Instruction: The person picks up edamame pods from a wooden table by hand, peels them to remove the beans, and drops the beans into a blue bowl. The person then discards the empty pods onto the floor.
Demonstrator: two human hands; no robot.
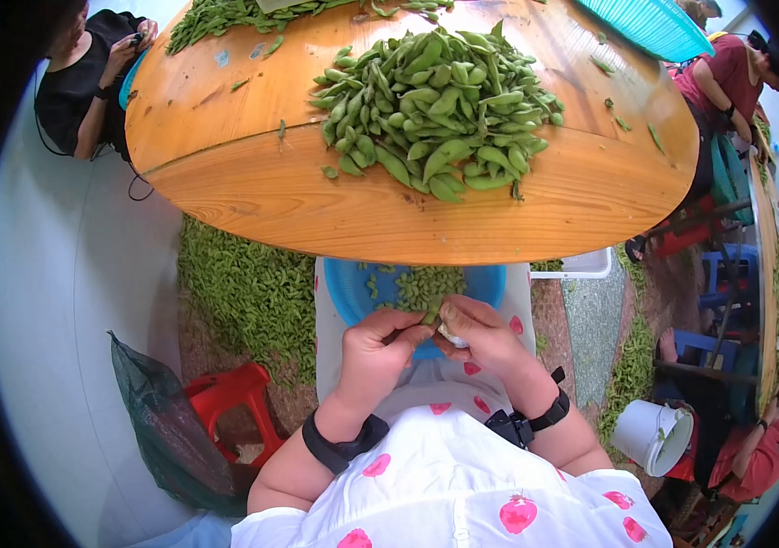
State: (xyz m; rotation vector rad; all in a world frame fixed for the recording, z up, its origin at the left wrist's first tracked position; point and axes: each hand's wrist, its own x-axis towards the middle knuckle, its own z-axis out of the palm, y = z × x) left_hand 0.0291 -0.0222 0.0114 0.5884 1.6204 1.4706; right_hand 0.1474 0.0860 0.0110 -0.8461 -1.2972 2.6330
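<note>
My left hand (389, 342) and my right hand (475, 329) meet over a blue plastic basin (345, 294) on my lap. Between their fingertips they pinch one green soybean pod (432, 314). Something whitish, perhaps a wrapping, shows at the fingers of my right hand; its kind is unclear. Shelled green beans (430, 286) lie in the basin, whose near part is hidden by my hands. In front of me a heap of whole soybean pods (437, 109) rests on the round wooden table (389, 226).
Pods cover much of the floor (245, 294) at left. A red plastic stool (238, 401) and green mesh bag (163, 425) stand left, a white bucket (646, 435) right. A turquoise basket (656, 27) sits at the table's far right. Several people are around.
</note>
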